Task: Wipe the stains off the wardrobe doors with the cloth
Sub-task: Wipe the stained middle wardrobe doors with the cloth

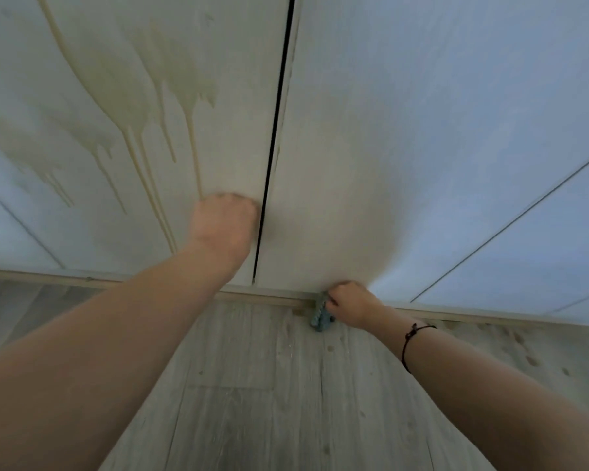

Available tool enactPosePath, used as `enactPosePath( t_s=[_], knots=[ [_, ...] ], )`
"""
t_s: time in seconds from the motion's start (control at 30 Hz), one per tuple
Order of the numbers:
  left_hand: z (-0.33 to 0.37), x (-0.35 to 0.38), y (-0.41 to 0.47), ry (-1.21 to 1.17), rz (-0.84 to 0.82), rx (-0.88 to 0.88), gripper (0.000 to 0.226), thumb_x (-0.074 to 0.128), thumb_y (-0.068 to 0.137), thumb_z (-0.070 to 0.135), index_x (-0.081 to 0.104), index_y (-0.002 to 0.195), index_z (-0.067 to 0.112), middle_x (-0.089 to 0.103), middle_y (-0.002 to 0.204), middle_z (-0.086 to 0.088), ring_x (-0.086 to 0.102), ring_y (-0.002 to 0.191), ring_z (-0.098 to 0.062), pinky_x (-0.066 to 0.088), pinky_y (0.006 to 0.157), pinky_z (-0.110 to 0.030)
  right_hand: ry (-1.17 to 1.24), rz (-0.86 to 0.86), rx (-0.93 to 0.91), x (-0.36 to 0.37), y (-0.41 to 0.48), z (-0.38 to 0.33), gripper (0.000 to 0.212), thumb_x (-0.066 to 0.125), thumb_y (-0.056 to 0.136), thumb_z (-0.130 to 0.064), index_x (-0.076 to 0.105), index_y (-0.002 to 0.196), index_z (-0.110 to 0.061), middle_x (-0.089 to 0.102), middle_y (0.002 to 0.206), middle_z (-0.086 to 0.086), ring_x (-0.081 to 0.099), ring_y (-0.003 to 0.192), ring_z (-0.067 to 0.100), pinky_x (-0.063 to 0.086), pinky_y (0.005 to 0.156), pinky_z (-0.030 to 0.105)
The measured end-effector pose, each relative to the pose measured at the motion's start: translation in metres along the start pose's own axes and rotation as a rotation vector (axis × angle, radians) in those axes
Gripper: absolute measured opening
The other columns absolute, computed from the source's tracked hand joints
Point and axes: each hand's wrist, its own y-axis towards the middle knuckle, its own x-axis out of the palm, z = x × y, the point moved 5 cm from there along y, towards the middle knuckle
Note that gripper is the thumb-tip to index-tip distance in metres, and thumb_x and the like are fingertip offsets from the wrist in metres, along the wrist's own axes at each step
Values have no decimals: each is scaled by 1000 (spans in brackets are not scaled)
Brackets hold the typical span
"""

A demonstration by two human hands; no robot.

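Note:
Two white wardrobe doors fill the upper view, split by a dark vertical gap [272, 147]. The left door [82, 79] carries a yellowish-brown stain [143, 96] with long drips running down. The right door [405, 130] shows no such drips. My left hand [223, 226] rests against the left door just beside the gap, fingers curled, at the foot of one drip. My right hand [351, 302] is low at the bottom edge of the right door, shut on a blue-grey cloth [322, 317] that touches the wardrobe's base.
A pale wooden plinth [116, 282] runs along the bottom of the doors. Below it lies a grey wood-plank floor [252, 385] with small brownish spots [524, 355] at the right. A dark cord bracelet [410, 338] sits on my right wrist.

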Motion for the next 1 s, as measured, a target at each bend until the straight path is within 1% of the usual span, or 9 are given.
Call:
enactPosePath(
  t_s=[0.1, 0.2, 0.3, 0.4, 0.5, 0.63, 0.77, 0.87, 1.0],
  knots=[
    [-1, 0, 1, -7, -14, -8, 18, 66, 91, 14, 69, 109, 15, 70, 113, -10, 67, 107, -33, 49, 76, -34, 2, -22, 25, 2, 0, -7, 28, 42, 103, -24, 58, 88, -6, 66, 95, 16, 58, 84, 28, 45, 76, 34],
    [0, 1, 2, -18, -44, -2, 18, 66, 91, 14, 70, 108, 14, 71, 112, -11, 67, 106, -32, 49, 76, -34, 110, 119, -107, -44, 0, -59, 28, 45, 102, -21, 63, 98, 0, 68, 103, 23, 63, 93, 38, 49, 81, 40],
    [-3, -3, -1, -55, -57, -1, 18, 60, 93, 14, 70, 108, 14, 70, 113, -10, 67, 107, -31, 51, 80, -34, 211, 516, -300, -151, -20, -129, 32, 47, 97, -25, 62, 78, -4, 67, 79, 21, 58, 67, 31, 43, 64, 37],
    [-9, -4, -1, -65, -127, 45, 21, 67, 94, 21, 66, 111, 10, 67, 117, -9, 64, 109, -30, 52, 86, -36, 423, 1010, -339, -261, -62, -153, 32, 50, 89, -25, 46, 58, -17, 44, 49, -4, 36, 49, 16, 26, 49, 28],
    [-12, -5, 0, -51, -165, 75, 27, 72, 91, 29, 68, 110, 11, 67, 116, -8, 65, 107, -28, 52, 83, -36, 515, 1201, -365, -287, -81, -157, 31, 56, 88, -14, 40, 61, -17, 31, 49, -11, 31, 48, 13, 19, 46, 20],
    [-15, 1, -2, -89, -164, 120, 24, 59, 96, 22, 65, 117, 13, 66, 123, -9, 63, 113, -29, 50, 92, -35, 434, 964, -375, -206, -45, -147, 25, 57, 89, -13, 45, 68, -19, 49, 56, 3, 38, 50, 19, 32, 51, 36],
    [-19, 2, -3, -139, -192, 227, 26, 79, 82, 34, 74, 100, 16, 71, 108, -9, 67, 101, -30, 46, 72, -30, 341, 535, -287, -114, -2, -137, 21, 55, 96, -18, 62, 81, -4, 69, 81, 19, 63, 72, 37, 44, 63, 40],
    [-17, -6, -2, -181, -155, 233, 24, 79, 84, 34, 71, 97, 15, 68, 110, -10, 65, 103, -31, 43, 72, -32, 161, 209, -231, -52, 23, -140, 28, 45, 104, -20, 64, 103, 0, 69, 108, 24, 63, 97, 39, 44, 81, 42],
    [-12, -10, -2, -184, -97, 200, 28, 78, 85, 30, 69, 104, 12, 67, 115, -14, 64, 108, -34, 49, 80, -36, 79, -2, -199, -5, 42, -136, 34, 37, 107, -19, 62, 117, 0, 64, 122, 21, 59, 112, 37, 41, 90, 38]
  ],
)
